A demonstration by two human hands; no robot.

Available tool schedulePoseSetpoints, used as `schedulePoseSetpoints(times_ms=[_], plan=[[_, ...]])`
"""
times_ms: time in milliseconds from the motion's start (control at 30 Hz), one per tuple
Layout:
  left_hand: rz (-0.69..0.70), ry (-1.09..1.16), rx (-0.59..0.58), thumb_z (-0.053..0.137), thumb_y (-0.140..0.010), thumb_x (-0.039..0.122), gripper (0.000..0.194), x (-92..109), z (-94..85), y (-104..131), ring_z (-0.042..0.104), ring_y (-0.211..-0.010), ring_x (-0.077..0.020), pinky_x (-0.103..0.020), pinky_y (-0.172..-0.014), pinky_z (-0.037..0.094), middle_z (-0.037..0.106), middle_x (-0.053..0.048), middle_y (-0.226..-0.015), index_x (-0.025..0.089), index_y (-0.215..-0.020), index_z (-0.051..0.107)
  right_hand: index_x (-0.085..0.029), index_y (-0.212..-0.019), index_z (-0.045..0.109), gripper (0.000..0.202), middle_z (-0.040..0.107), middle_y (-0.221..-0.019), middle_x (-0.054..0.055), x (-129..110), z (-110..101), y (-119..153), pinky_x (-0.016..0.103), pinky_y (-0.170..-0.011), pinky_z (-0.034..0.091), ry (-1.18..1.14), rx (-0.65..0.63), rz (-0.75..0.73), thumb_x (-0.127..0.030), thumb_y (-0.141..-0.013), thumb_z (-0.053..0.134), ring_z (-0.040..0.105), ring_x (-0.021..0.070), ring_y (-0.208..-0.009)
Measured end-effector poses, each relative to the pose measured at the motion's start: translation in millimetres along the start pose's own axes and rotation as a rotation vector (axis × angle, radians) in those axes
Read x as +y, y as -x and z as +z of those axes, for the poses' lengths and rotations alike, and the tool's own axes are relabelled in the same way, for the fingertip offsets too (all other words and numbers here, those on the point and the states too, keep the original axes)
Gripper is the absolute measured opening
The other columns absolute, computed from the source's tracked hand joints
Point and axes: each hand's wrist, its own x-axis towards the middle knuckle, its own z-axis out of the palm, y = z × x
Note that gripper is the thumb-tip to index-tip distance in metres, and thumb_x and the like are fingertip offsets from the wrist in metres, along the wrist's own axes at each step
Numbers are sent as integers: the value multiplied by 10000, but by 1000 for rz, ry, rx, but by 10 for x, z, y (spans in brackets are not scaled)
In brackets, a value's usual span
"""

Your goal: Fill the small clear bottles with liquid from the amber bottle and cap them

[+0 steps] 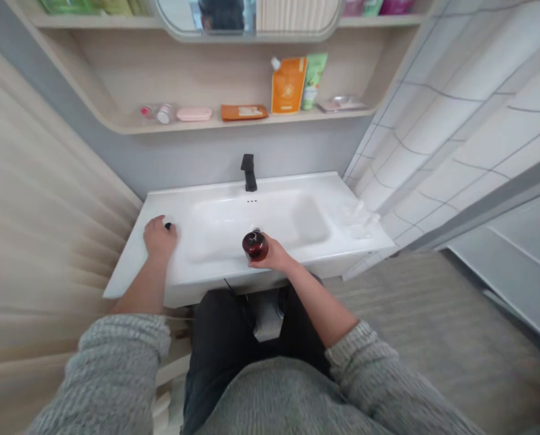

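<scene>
Grey knit sleeves (116,341) and dark trousers (222,329) nearest me. My right hand (276,255) is wrapped around a dark red bottle (255,248), fingers closed on its right and near sides; its round top faces up at me, no cap on the opening. Bottle sits in front of my body, over the near part of the white sink (215,232); can't tell if its base touches down. My left hand (160,237) is well apart from it, low over the sink's left ledge, fingers curled, a small black piece (168,226) showing between thumb and fingers; can't tell if it's gripped or only touched. Bottle is therefore right of my left hand.

Crumpled whitish thing (359,219) on the right ledge, blurred. Black faucet (249,172) at the sink's back edge. Beyond, wall shelf (206,125): pink case (194,114), flat orange packet (244,112), upright orange pouch (289,84), green tube (314,81) beside it. Mirror (297,18) above.
</scene>
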Motion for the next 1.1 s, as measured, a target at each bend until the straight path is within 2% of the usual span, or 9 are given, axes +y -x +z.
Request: schedulePoseSetpoints(times_ms=[133, 300, 400, 467, 533, 667, 867, 1000, 1100], plan=[[-10, 135, 52, 627, -927, 304, 504, 271, -177, 205, 528, -1423, -365, -541, -1280, 345, 636, -212, -1417, 132, -1398, 585, -211, -1359, 658, 892, 786, -1242, 90, 12, -16, -13, 456, -1095, 567, 3, 11, -39, -477, -583, 1011, 752, 342, -1177], [32, 469, 70, 651, -946, 409, 531, 1015, -407, 803, 578, -1409, -329, -520, -1252, 407, 626, -165, -1467, 208, -1430, 568, -216, -1380, 642, 911, 780, -1262, 92, 17, -21, -23, 465, -1100, 560, 1, 3, -52, -472, -587, 1010, 755, 339, -1175], [208, 771, -190, 699, -948, 501, 629, 1525, -406, 1210, 602, -1434, -316, -516, -1245, 430, 591, -150, -1576, 263, -1508, 542, -204, -1356, 640, 876, 780, -1232, 90, 2, -10, -24, 454, -1070, 572, -30, -8, -76, -470, -601, 997, 757, 328, -1140], [221, 899, -334, 779, -888, 536, 751, 1796, -334, 1411, 576, -1482, -336, -535, -1251, 425, 567, -168, -1617, 271, -1543, 524, -206, -1347, 638, 847, 775, -1246, 91, -14, -5, -23, 447, -1062, 573, -37, -2, -83, -452, -613, 982, 752, 323, -1141], [173, 941, -389, 879, -789, 528, 838, 1987, -234, 1532, 591, -1467, -343, -531, -1237, 443, 601, -174, -1576, 264, -1514, 551, -213, -1326, 642, 791, 775, -1243, 87, -27, -5, -21, 434, -1033, 580, -37, 2, -86, -420, -630, 956, 754, 317, -1118], [61, 895, -377, 985, -643, 439, 890, 2185, -94, 1592, 705, -1271, -321, -511, -1170, 514, 701, -155, -1403, 233, -1416, 595, -212, -1251, 649, 681, 793, -1128, 66, -18, -15, -22, 396, -916, 596, -33, -11, -97, -348, -638, 913, 762, 301, -1011], [-2, 816, -292, 1021, -592, 339, 878, 2369, -153, 1606, 732, -1218, -292, -483, -1141, 548, 750, -112, -1304, 217, -1356, 605, -208, -1247, 638, 684, 807, -1122, 71, 94, 14, -60, 393, -894, 598, -31, -23, -145, -352, -645, 926, 773, 303, -993], [-54, 748, -244, 1013, -607, 336, 813, 2445, -216, 1652, 757, -1133, -278, -461, -1083, 584, 778, -86, -1201, 215, -1310, 624, -208, -1344, 628, 780, 814, -1168, 88, 138, 42, -71, 423, -935, 605, -22, -57, -131, -336, -642, 943, 781, 322, -1034], [-72, 681, -206, 1006, -616, 377, 790, 2421, -271, 1669, 765, -1108, -280, -447, -1054, 594, 788, -82, -1178, 223, -1299, 640, -237, -1494, 577, 959, 799, -1260, 98, 134, 44, -61, 450, -1000, 600, -47, -104, -137, -367, -634, 983, 779, 331, -1105]])
